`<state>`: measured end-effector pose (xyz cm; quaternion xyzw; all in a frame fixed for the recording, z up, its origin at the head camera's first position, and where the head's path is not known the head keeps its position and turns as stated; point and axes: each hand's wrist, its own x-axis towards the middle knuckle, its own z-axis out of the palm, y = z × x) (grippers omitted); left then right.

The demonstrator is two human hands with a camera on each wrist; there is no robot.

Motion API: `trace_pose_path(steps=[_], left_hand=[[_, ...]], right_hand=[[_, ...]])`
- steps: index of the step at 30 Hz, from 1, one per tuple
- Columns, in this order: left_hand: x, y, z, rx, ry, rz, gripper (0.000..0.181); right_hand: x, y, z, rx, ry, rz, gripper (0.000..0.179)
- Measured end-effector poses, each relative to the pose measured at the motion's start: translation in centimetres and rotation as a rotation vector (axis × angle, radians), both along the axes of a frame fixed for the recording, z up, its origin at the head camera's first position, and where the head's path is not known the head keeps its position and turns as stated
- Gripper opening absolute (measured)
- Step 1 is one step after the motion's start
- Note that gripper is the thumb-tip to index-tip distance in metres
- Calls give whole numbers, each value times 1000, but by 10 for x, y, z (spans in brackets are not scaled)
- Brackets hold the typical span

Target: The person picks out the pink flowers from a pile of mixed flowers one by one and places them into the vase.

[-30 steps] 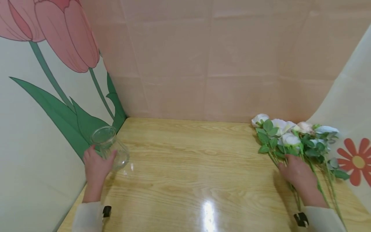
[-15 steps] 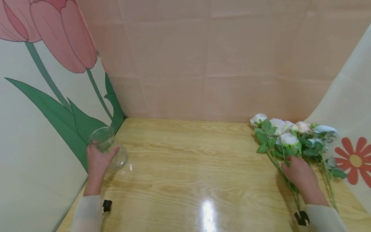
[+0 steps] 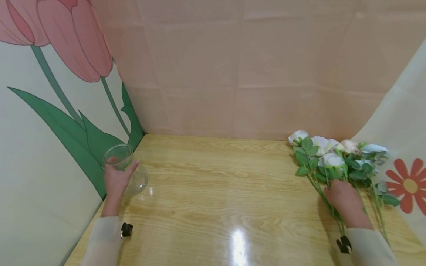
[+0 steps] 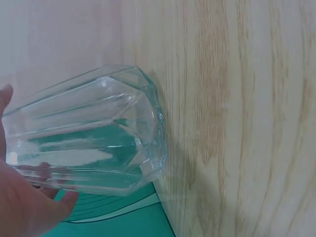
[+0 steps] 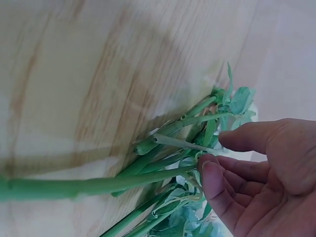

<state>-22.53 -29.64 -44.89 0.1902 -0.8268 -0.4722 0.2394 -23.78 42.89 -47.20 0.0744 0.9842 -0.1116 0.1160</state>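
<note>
A: so what's the left hand (image 3: 116, 181) up to?
B: it's got the glass vase (image 3: 138, 180) by the neck, thumb one side, fingers round the other. Vase body sits just beside it, on the side toward the right hand (image 3: 344, 197).
A: and that one?
B: thumb and fingertips curled round a green stem (image 5: 180, 142). Mostly white flowers (image 3: 332, 160) bunch up just past its knuckles. Bare bench (image 3: 226, 184) between the two, they're well apart tbh.
</note>
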Motion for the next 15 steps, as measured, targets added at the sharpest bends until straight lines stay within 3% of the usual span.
trace_pose_path(steps=[15], left_hand=[[1, 12, -7, 17, 101, -36, 77]], right_hand=[[-7, 1, -3, -3, -3, -24, 38]])
